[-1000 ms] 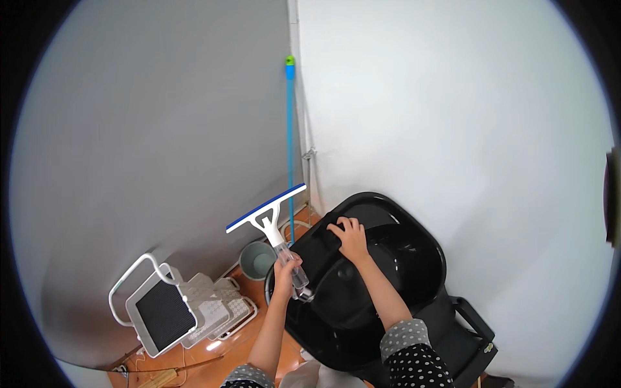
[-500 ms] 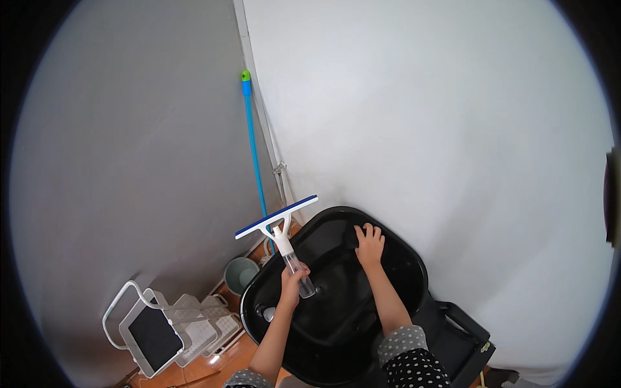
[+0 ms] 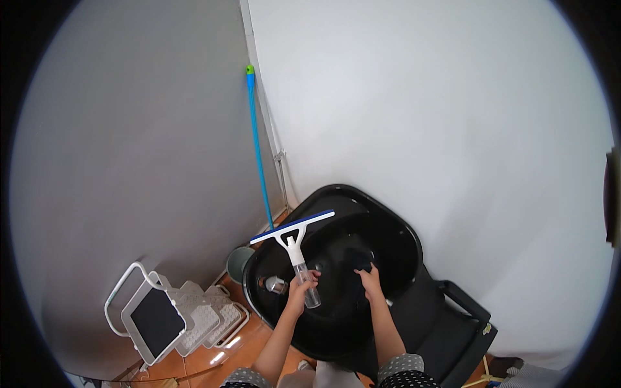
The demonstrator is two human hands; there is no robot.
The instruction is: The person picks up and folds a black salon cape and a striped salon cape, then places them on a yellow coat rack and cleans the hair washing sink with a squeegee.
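Observation:
A window squeegee with a spray-bottle handle [image 3: 296, 251] rises from my left hand [image 3: 299, 292], which is closed around its clear bottle. Its white head with a blue edge points away from me over the basin's left side. Inside the black shampoo basin [image 3: 414, 242], my right hand [image 3: 370, 282] is low, its fingers curled at a dark, cloth-like thing [image 3: 356, 257]. Against the black surface that thing's outline is hard to make out. Beside my left hand, a chrome tap fitting [image 3: 276, 285] sits on the basin's left side.
A black chair [image 3: 430, 323] adjoins the basin on the right. To the left stand a white tiered cart [image 3: 155, 320] and a grey-green bucket [image 3: 239, 264]. A blue pole [image 3: 258, 152] leans in the corner between the grey wall [image 3: 129, 142] and the white wall [image 3: 420, 97].
My right hand has come down from the basin's far inner wall toward its middle. The squeegee has shifted slightly right and nearer in the picture. My view has shifted, showing more floor and chair.

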